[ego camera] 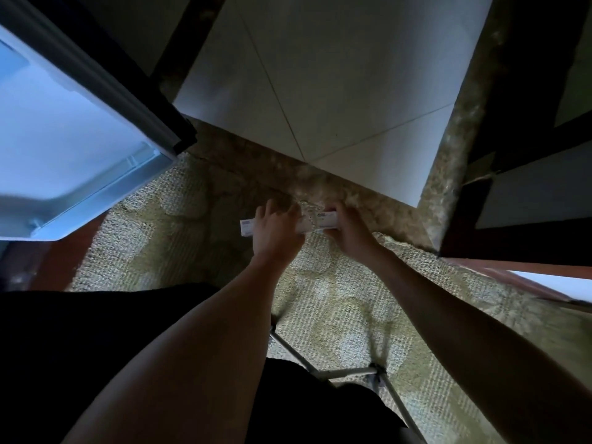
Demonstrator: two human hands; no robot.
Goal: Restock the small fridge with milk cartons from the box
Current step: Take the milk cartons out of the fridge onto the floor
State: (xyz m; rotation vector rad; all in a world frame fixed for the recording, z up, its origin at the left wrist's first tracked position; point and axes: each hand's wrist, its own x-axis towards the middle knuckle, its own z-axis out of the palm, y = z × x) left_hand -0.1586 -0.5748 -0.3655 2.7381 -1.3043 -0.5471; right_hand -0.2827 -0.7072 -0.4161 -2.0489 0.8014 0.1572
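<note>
Holding the milk cartons (247, 227) low over the patterned carpet (179, 245), just short of the stone threshold (320, 182) that edges the tiled floor (320, 75). The white pack with blue print runs crosswise between both hands. Cannot tell whether it is one long pack or two cartons end to end, as the hands cover the middle. Left hand (277, 230) lies over the top of the near-left part, fingers curled down across it. Right hand (349, 232) grips the right end, fingers wrapped round it. Neither hand has a finger free. Fridge door (80, 129) stands open at upper left, lit pale blue from inside, its door shelf (105, 193) showing nothing on the stretch that is visible. Fridge cavity and the supply box are both out of frame. A thin metal frame (346, 373) crosses the carpet between the forearms, close to the body. Judgement: step in hand is the carry, cartons lifted and on their way to the fridge, not yet placed. Next move calls for swinging the load up and to the left toward the open door, keeping it level with both hands, and clearing the door's lower corner before setting it down. Progress through the whole restock cannot be judged from this view.
</note>
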